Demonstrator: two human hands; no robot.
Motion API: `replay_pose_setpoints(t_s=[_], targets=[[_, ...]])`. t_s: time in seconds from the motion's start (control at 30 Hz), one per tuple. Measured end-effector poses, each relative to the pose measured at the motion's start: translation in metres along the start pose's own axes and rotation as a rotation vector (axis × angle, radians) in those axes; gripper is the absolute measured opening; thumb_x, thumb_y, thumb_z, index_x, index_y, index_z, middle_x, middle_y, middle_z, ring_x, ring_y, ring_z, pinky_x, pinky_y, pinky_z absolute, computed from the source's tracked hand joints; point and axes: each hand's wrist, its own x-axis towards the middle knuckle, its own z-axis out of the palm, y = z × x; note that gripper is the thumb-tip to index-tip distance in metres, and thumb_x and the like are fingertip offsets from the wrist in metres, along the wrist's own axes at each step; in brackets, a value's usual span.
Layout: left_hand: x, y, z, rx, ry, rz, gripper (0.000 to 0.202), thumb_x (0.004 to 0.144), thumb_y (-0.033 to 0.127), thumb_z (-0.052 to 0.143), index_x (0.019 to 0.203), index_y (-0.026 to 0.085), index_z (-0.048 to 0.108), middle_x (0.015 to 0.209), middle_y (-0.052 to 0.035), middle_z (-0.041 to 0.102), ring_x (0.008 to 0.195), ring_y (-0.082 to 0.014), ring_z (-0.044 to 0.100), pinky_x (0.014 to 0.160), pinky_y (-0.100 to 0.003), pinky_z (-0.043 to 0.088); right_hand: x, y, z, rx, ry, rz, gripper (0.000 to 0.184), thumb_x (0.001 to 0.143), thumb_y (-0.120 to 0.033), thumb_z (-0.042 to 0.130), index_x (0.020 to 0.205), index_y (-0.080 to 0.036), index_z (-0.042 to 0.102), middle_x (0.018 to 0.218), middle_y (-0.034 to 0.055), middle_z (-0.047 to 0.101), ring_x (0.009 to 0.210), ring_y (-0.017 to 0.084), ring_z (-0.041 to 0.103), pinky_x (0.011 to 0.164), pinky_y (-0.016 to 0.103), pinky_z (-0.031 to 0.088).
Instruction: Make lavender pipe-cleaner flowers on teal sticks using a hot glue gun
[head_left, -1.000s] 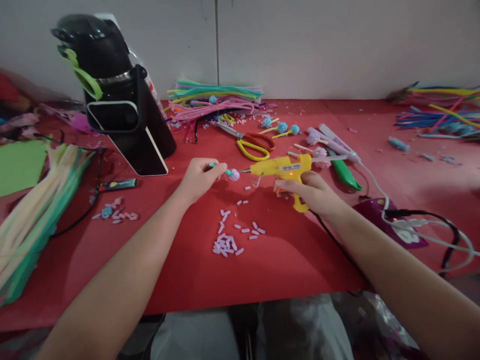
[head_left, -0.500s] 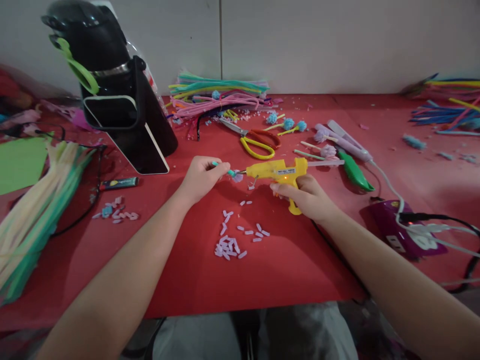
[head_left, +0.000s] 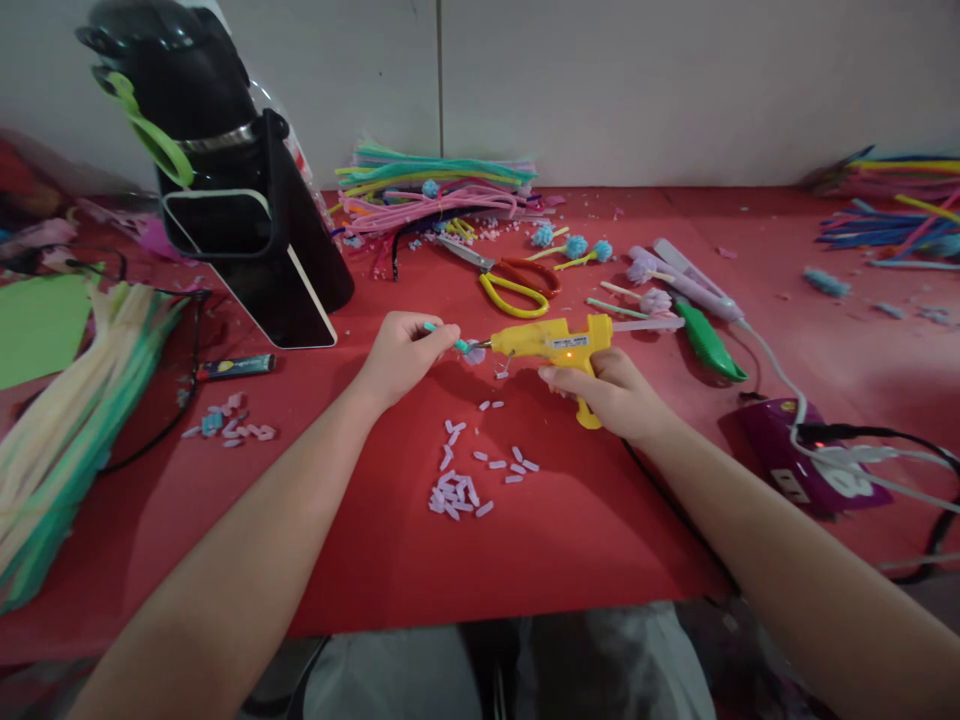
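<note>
My left hand [head_left: 405,352] is closed in a pinch on a teal stick with a small lilac pom-pom [head_left: 472,352] at its end. My right hand [head_left: 611,390] grips the handle of a yellow hot glue gun [head_left: 559,345], its nozzle touching the pom-pom. A small orange light glows on the gun's body. Both hands hover just above the red table cover [head_left: 570,520]. Several short lilac cut pieces [head_left: 469,480] lie scattered in front of the hands.
Yellow-and-red scissors [head_left: 517,285], finished pom-pom sticks [head_left: 574,250], a green tool [head_left: 709,345] and a purple power strip [head_left: 806,465] with cables lie nearby. Pipe-cleaner bundles [head_left: 435,190] sit at the back, more at the left [head_left: 67,420]. A black bottle with a phone stand [head_left: 232,210] stands at the back left.
The glue gun's nozzle has moved left and now meets the pom-pom on the stick. My view has shifted slightly; both hands have barely moved since half a second ago.
</note>
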Motion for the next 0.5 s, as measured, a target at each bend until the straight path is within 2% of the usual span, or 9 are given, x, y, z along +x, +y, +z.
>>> replay_pose_setpoints(t_s=[0.33, 0.43, 0.5], targets=[[-0.0021, 0.0041, -0.0022, -0.08, 0.0, -0.006, 0.042, 0.081, 0.03, 0.064, 0.047, 0.017, 0.042, 0.047, 0.0058, 0.03, 0.048, -0.006, 0.025, 0.051, -0.028, 0.017, 0.0008, 0.0007, 0.0014, -0.045, 0.022, 0.005, 0.039, 0.076, -0.053, 0.069, 0.062, -0.02, 0.054, 0.054, -0.004, 0.043, 0.049, 0.01, 0.041, 0.047, 0.025, 0.03], [-0.0009, 0.0012, -0.0037, -0.135, -0.009, -0.004, 0.043, 0.081, 0.031, 0.066, 0.047, 0.017, 0.043, 0.046, 0.0056, 0.031, 0.047, -0.0063, 0.025, 0.05, -0.028, 0.017, -0.001, 0.0005, -0.0011, -0.093, 0.054, -0.051, 0.036, 0.079, -0.052, 0.066, 0.067, -0.02, 0.057, 0.056, -0.0033, 0.045, 0.051, 0.011, 0.043, 0.048, 0.026, 0.031], [-0.0003, -0.0005, -0.0045, -0.158, -0.005, -0.006, 0.044, 0.081, 0.032, 0.068, 0.047, 0.017, 0.044, 0.046, 0.0055, 0.032, 0.046, -0.0064, 0.026, 0.05, -0.028, 0.017, -0.0032, -0.0007, -0.0075, -0.163, 0.12, -0.121, 0.033, 0.082, -0.051, 0.065, 0.073, -0.019, 0.061, 0.057, -0.0033, 0.046, 0.052, 0.011, 0.041, 0.048, 0.026, 0.03]])
